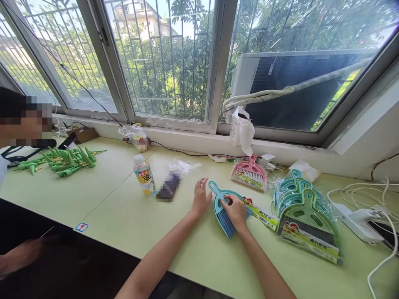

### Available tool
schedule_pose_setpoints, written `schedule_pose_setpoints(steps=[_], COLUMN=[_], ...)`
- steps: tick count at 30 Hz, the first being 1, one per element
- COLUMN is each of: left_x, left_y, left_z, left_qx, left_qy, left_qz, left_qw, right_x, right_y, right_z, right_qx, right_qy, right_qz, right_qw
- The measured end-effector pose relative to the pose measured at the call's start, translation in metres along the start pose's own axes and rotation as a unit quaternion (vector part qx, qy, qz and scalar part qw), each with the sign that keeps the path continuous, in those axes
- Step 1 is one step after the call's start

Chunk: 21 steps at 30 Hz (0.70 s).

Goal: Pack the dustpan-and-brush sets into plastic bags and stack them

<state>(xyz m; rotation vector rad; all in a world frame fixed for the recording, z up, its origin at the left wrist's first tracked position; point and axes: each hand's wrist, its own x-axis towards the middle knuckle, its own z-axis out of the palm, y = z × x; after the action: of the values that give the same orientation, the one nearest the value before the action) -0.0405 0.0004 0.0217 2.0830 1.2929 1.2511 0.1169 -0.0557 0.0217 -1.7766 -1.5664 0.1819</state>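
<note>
My right hand [235,211] rests on a small blue dustpan-and-brush set [222,211] lying on the green table [124,216], its fingers curled over the top of the set. Just left of the blue handle, my left hand [200,198] lies flat with its fingers spread, holding nothing. A printed card label [260,212] lies to the right of the blue set.
A stack of bagged teal dustpan sets [304,218] lies at the right, a pink set [250,173] behind. A drink bottle [144,175] stands left of my hands. Green spikes [67,161] lie far left by another person [21,124]. Cables and a charger [363,220] sit far right.
</note>
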Motion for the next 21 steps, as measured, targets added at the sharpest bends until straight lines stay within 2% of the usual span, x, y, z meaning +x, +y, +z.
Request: schedule_pose_setpoints(steps=[1, 3, 5, 6, 8, 10, 12, 13, 17, 21], left_x=[0.0, -0.002, -0.005, -0.006, -0.007, -0.004, 0.003, 0.007, 0.018, 0.02], left_y=[0.002, 0.006, 0.009, 0.011, 0.011, 0.009, 0.005, 0.002, -0.009, -0.015], left_z=[0.001, 0.006, 0.01, 0.012, 0.011, 0.004, -0.006, -0.012, -0.024, -0.023], left_qx=[-0.082, -0.237, -0.326, -0.345, -0.36, -0.367, -0.37, -0.372, -0.376, -0.373], left_qy=[-0.018, -0.14, -0.258, -0.281, -0.262, -0.222, -0.188, -0.171, -0.111, -0.097], left_qz=[-0.076, -0.178, -0.216, -0.223, -0.241, -0.259, -0.267, -0.271, -0.298, -0.308], left_qw=[0.994, 0.945, 0.883, 0.867, 0.862, 0.865, 0.87, 0.871, 0.87, 0.87], right_x=[0.001, 0.003, 0.004, 0.005, 0.008, 0.011, 0.015, 0.016, 0.019, 0.019], right_y=[0.0, 0.0, 0.0, 0.001, 0.003, 0.011, 0.024, 0.032, 0.058, 0.065], right_z=[0.0, -0.001, -0.004, -0.006, -0.012, -0.02, -0.026, -0.028, -0.027, -0.025], right_qx=[0.019, 0.053, 0.08, 0.094, 0.109, 0.075, 0.003, -0.024, -0.032, 0.003], right_qy=[0.016, 0.043, 0.05, 0.049, 0.065, 0.118, 0.166, 0.164, 0.059, 0.014], right_qz=[0.006, 0.011, 0.003, -0.008, -0.034, -0.045, -0.025, -0.008, 0.044, 0.046], right_qw=[1.0, 0.998, 0.996, 0.994, 0.991, 0.989, 0.986, 0.986, 0.997, 0.999])
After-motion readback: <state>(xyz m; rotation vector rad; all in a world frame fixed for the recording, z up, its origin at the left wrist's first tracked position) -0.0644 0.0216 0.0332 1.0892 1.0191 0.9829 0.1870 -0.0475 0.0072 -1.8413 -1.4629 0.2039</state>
